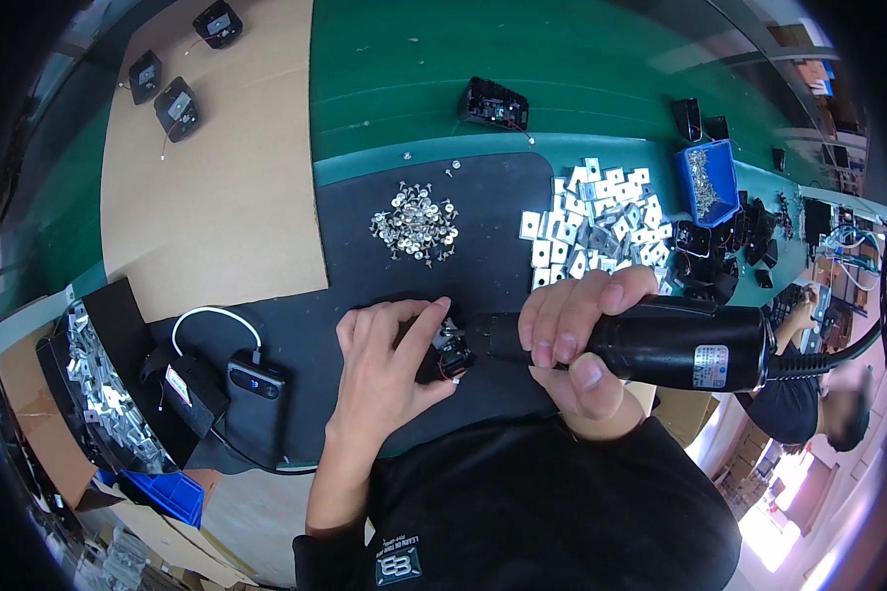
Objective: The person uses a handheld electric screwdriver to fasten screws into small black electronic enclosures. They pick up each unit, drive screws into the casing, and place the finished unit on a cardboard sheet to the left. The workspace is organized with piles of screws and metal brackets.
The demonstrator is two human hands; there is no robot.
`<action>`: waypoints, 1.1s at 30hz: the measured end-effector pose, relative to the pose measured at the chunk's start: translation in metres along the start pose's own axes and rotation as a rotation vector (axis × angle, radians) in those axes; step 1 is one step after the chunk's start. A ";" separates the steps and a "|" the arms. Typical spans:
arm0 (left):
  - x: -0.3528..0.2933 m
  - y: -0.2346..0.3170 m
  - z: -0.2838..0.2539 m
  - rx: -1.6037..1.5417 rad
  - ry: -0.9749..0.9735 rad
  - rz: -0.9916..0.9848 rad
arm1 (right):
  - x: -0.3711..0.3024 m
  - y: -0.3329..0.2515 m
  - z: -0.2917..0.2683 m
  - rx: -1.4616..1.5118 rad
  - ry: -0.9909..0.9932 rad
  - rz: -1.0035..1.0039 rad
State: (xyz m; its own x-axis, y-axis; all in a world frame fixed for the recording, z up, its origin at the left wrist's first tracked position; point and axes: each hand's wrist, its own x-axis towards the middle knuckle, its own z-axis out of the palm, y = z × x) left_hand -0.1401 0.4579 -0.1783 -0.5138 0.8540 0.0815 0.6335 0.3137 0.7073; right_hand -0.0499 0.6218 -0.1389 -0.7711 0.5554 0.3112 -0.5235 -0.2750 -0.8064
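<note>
Currently | left hand (373,366) arched, pinching casing (453,357) | right hand (583,340) wrapping driver (665,347)

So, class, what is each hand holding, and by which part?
The right hand grips the black corded tool around its front portion. The left hand holds a small black housing by its left side, between thumb and fingers.

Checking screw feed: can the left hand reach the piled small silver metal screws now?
Likely yes: only flat black mat lies between the left hand and the screws, though that hand is holding a black plastic housing.
</note>
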 end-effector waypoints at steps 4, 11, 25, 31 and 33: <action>0.003 0.000 0.001 -0.005 0.006 -0.005 | 0.000 0.002 -0.002 0.027 -0.051 0.003; 0.011 0.006 -0.006 -0.036 -0.046 -0.049 | 0.005 0.007 -0.005 0.037 -0.155 -0.003; 0.026 0.024 -0.057 0.377 -0.189 -0.081 | 0.007 -0.027 -0.049 0.210 0.273 -0.285; 0.136 -0.034 -0.112 0.460 0.106 -0.058 | 0.005 -0.026 -0.059 0.173 0.356 -0.222; 0.178 -0.074 -0.132 0.491 0.212 -0.041 | 0.005 -0.022 -0.052 0.189 0.389 -0.152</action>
State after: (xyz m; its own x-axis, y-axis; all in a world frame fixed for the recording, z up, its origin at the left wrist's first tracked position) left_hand -0.3547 0.5316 -0.1231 -0.6171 0.7504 0.2368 0.7805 0.5455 0.3053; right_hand -0.0230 0.6712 -0.1453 -0.5061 0.8440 0.1777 -0.7050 -0.2862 -0.6489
